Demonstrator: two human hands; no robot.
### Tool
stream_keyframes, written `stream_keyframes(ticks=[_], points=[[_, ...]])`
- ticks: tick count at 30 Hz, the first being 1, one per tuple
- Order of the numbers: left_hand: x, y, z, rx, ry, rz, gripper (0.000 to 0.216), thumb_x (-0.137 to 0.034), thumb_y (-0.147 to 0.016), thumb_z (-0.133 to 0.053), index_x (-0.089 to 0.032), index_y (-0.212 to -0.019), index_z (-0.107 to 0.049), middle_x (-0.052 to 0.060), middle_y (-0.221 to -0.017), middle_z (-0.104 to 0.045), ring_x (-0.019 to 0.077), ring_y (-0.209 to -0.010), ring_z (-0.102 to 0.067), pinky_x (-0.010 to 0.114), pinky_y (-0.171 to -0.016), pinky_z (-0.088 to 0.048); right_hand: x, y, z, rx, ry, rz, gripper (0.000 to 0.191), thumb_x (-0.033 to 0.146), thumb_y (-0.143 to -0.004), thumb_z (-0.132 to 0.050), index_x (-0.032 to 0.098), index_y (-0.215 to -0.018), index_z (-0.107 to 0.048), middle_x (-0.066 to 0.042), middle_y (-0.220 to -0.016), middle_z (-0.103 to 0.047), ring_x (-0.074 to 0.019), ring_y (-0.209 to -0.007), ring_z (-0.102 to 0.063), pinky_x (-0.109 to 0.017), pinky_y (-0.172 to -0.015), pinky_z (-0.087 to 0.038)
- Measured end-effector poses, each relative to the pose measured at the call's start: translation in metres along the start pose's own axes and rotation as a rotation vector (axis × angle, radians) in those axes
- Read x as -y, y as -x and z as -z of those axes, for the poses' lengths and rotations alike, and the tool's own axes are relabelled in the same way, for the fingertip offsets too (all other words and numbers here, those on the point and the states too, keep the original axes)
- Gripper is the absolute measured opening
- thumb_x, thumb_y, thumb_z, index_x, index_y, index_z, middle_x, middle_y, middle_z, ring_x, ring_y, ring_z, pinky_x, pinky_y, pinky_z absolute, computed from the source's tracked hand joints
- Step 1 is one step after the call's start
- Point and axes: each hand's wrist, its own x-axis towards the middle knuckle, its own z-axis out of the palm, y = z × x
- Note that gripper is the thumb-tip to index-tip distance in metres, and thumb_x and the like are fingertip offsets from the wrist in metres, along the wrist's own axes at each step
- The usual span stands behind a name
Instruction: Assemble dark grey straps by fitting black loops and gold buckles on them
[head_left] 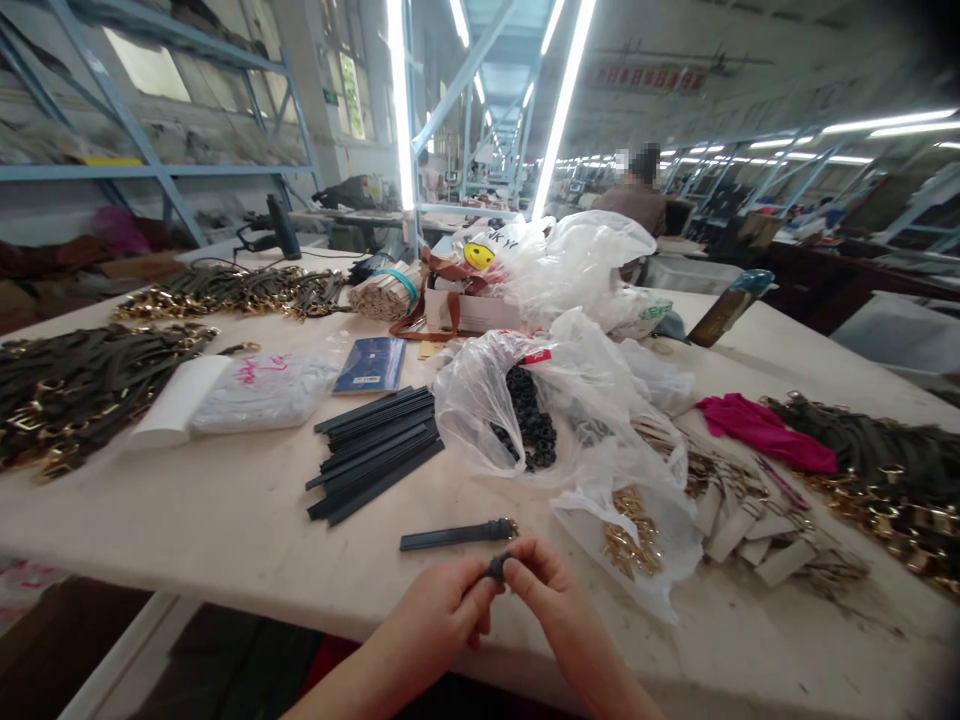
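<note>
My left hand (442, 610) and my right hand (544, 590) meet at the table's near edge, both pinching a small black loop (496, 568) between their fingertips. Just beyond them a dark strap (457, 535) with a gold ring at its right end lies flat on the table. A pile of loose dark straps (375, 450) sits farther left. A clear plastic bag holding black loops (529, 418) lies behind my right hand, and another bag with gold hardware (626, 540) is to its right.
Finished straps with gold clasps are heaped at the left (67, 390), back (232, 290) and right (885, 470). A pink cloth (757, 430), white tags (757, 530), a blue booklet (371, 365), white bags and a bottle (724, 305) crowd the table. A person sits far behind.
</note>
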Motion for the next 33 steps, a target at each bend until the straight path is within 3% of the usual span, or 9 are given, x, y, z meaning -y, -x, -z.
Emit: stream_keyframes(ticks=[2, 5, 8, 12, 17, 21, 24, 29, 33], points=[[0.003, 0.007, 0.004, 0.079, -0.021, -0.002, 0.022, -0.031, -0.083, -0.042, -0.016, -0.080, -0.057, -0.001, -0.066, -0.055, 0.0121, -0.061, -0.053, 0.020, -0.058, -0.040, -0.002, 0.002, 0.005, 0.021, 0.027, -0.016, 0.025, 0.040, -0.067, -0.069, 0.018, -0.068, -0.057, 0.003, -0.062, -0.057, -0.0133, -0.063, -0.052, -0.026, -0.064, -0.041], [0.010, 0.015, 0.005, 0.201, 0.029, 0.107, 0.033, -0.033, -0.084, -0.039, -0.019, -0.111, -0.053, -0.001, -0.073, -0.059, 0.0128, -0.060, -0.054, 0.022, -0.058, -0.043, -0.007, 0.005, 0.008, -0.026, 0.041, -0.015, 0.025, 0.040, -0.068, -0.068, 0.018, -0.067, -0.057, 0.003, -0.061, -0.056, -0.0125, -0.062, -0.050, -0.025, -0.063, -0.039], [0.013, 0.012, 0.001, 0.120, 0.018, 0.134, 0.050, -0.041, -0.087, -0.032, -0.018, -0.131, -0.037, 0.007, -0.095, -0.062, 0.0167, -0.070, -0.058, 0.026, -0.064, -0.047, -0.013, 0.005, 0.000, 0.014, 0.002, -0.010, 0.029, 0.044, -0.065, -0.069, 0.018, -0.074, -0.060, 0.002, -0.066, -0.058, -0.0137, -0.065, -0.052, -0.026, -0.065, -0.040], [0.012, 0.003, 0.002, 0.012, -0.010, 0.001, 0.057, -0.045, -0.085, -0.038, -0.018, -0.134, -0.034, 0.010, -0.129, -0.047, 0.0243, -0.111, -0.047, 0.034, -0.096, -0.036, -0.015, 0.007, -0.002, 0.099, 0.062, 0.013, 0.035, 0.050, -0.071, -0.060, 0.018, -0.086, -0.061, 0.000, -0.073, -0.061, -0.0157, -0.068, -0.054, -0.027, -0.063, -0.041], [0.015, -0.008, 0.009, 0.007, 0.028, 0.019, 0.042, -0.046, -0.087, -0.034, -0.018, -0.106, -0.057, 0.005, -0.100, -0.062, 0.0210, -0.096, -0.053, 0.029, -0.089, -0.039, 0.006, -0.002, 0.054, -0.084, 0.979, 0.093, 0.027, 0.035, -0.085, -0.043, 0.017, -0.076, -0.062, -0.004, -0.074, -0.061, -0.0181, -0.072, -0.055, -0.028, -0.066, -0.040], [0.013, -0.015, 0.002, 0.004, 0.000, 0.041, 0.039, -0.045, -0.086, -0.031, -0.016, -0.088, -0.057, 0.003, -0.082, -0.060, 0.0170, -0.078, -0.053, 0.023, -0.072, -0.041, 0.028, -0.034, 0.095, -0.245, 1.623, 0.078, 0.028, 0.014, -0.084, -0.039, 0.018, -0.099, -0.063, -0.011, -0.093, -0.063, -0.0218, -0.082, -0.059, -0.030, -0.071, -0.039], [0.011, -0.018, -0.004, 0.002, -0.038, 0.040, 0.035, -0.045, -0.084, -0.034, -0.016, -0.082, -0.055, 0.000, -0.073, -0.056, 0.0149, -0.069, -0.050, 0.022, -0.065, -0.039, 0.035, -0.056, 0.101, -0.181, 1.719, 0.117, 0.027, 0.017, -0.084, -0.043, 0.019, -0.106, -0.059, -0.011, -0.099, -0.061, -0.0225, -0.087, -0.058, -0.029, -0.073, -0.039], [0.017, -0.017, -0.007, 0.028, 0.013, 0.114, 0.034, -0.049, -0.082, -0.034, -0.018, -0.076, -0.047, -0.004, -0.057, -0.046, 0.0121, -0.053, -0.044, 0.020, -0.050, -0.034, 0.034, -0.073, 0.098, -0.131, 1.703, 0.100, 0.016, 0.024, -0.081, -0.051, 0.015, -0.087, -0.063, -0.011, -0.090, -0.063, -0.0236, -0.083, -0.059, -0.029, -0.070, -0.039], [0.017, -0.015, -0.010, 0.084, 0.077, 0.140, 0.031, -0.046, -0.081, -0.032, -0.019, -0.074, -0.043, -0.003, -0.061, -0.048, 0.0106, -0.048, -0.044, 0.020, -0.045, -0.033, 0.031, -0.079, 0.099, -0.159, 1.678, 0.074, 0.015, 0.022, -0.079, -0.052, 0.013, -0.085, -0.062, -0.013, -0.088, -0.065, -0.0237, -0.081, -0.061, -0.029, -0.068, -0.039]])
